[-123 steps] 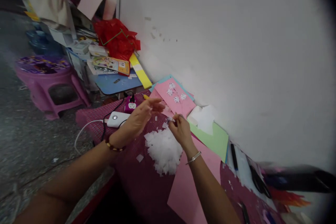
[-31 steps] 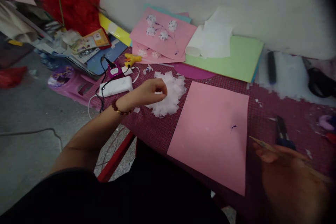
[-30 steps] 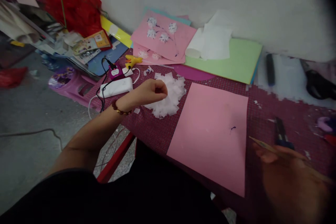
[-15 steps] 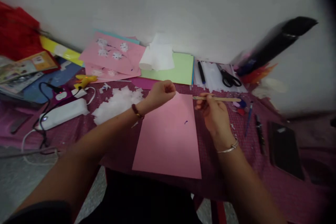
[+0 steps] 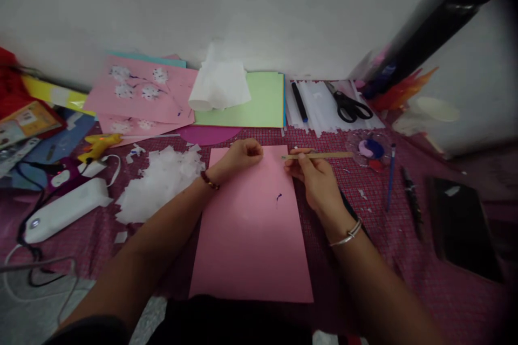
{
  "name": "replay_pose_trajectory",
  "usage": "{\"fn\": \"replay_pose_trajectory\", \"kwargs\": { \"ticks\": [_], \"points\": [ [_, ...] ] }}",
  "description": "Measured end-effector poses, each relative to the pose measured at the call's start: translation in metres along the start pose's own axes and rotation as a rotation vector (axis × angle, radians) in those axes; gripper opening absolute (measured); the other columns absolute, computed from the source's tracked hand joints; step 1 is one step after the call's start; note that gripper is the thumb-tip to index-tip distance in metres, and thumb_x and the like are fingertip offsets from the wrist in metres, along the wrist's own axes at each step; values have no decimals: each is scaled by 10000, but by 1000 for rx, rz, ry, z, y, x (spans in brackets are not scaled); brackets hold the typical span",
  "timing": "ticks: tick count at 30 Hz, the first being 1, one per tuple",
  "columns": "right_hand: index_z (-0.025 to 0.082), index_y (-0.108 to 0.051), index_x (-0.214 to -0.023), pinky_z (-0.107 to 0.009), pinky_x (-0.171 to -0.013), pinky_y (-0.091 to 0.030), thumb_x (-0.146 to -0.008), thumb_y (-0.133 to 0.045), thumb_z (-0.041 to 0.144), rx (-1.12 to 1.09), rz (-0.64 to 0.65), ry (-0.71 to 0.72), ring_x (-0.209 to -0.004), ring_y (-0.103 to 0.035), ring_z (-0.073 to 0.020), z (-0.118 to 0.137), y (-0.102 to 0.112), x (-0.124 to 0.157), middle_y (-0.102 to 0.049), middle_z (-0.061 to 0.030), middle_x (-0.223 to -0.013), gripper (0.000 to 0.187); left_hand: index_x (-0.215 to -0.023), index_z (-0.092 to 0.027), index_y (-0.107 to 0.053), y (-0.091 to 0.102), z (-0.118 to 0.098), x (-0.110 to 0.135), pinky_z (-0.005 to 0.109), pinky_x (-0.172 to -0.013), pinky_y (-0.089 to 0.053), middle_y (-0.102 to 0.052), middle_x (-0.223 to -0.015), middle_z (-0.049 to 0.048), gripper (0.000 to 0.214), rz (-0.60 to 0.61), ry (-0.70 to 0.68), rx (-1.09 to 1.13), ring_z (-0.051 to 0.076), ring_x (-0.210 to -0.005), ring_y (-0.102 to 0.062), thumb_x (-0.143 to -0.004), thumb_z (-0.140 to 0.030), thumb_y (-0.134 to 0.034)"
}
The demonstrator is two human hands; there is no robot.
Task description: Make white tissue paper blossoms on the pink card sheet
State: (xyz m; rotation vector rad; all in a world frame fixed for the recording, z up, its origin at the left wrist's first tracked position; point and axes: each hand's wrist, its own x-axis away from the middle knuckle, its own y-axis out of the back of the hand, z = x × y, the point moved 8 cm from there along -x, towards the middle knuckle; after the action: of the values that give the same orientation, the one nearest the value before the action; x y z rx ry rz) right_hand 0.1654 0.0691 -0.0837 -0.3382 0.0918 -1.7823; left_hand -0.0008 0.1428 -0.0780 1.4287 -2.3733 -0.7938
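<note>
A pink sheet of paper (image 5: 251,248) lies before me with a small dark purple mark on its right half. Over the sheet's top edge, my left hand (image 5: 242,157) has its fingers curled together; whatever they pinch is too small or hidden to make out. My right hand (image 5: 318,175) hovers by the upper right edge, thumb and fingers closed around a pale wooden stick (image 5: 334,155). The stick points leftward, nearly level. To the left of the sheet spreads a heap of white paper pieces (image 5: 157,183).
Pink sheets with white flowers (image 5: 140,91), a tissue roll (image 5: 220,86) and green paper (image 5: 267,99) lie along the wall. Black scissors (image 5: 348,107), a paint palette (image 5: 371,148), a paintbrush (image 5: 390,178) and a dark phone (image 5: 463,226) are rightward. A glue gun (image 5: 99,145) sits left.
My view has shifted, so the table items appear farther left. My left hand has come lower over the sheet's top. The right hand still grips the stick, closer to the paper's edge.
</note>
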Motion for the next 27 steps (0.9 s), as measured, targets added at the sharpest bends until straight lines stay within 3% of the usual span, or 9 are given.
{"fn": "replay_pose_trajectory", "kwargs": {
  "ticks": [7,10,15,27],
  "points": [
    [207,-611,-877,-353,-689,-518,-810,-566,338,153,63,27,-680,-623,-168,-2,-14,-6,-637,-21,-740,153,-635,-136,-617,-1,-14,2,198,-599,-402,-610,-704,8,91,138,-141,-2,85,-666,-534,-692,-86,-566],
    [210,-596,-856,-336,-640,-496,-844,-526,358,211,56,114,-659,-598,-168,-4,-17,-15,-612,-16,-717,164,-640,-144,-619,-2,-14,1,200,-609,-404,-604,-703,1,104,168,-188,2,85,-667,-532,-691,-75,-560],
    [213,-576,-823,-319,-631,-456,-884,-476,360,413,66,269,-647,-559,-162,0,-25,-23,-585,-8,-699,188,-675,-147,-634,-3,-10,-1,204,-632,-412,-612,-718,-1,96,169,-208,39,89,-690,-548,-713,-97,-561],
    [204,-569,-842,-333,-623,-420,-911,-429,372,568,110,327,-641,-554,-166,5,-27,-26,-570,-10,-678,229,-654,-155,-631,-6,-14,0,197,-617,-404,-589,-714,-8,104,196,-201,51,78,-687,-539,-715,-95,-572]
  ]
}}
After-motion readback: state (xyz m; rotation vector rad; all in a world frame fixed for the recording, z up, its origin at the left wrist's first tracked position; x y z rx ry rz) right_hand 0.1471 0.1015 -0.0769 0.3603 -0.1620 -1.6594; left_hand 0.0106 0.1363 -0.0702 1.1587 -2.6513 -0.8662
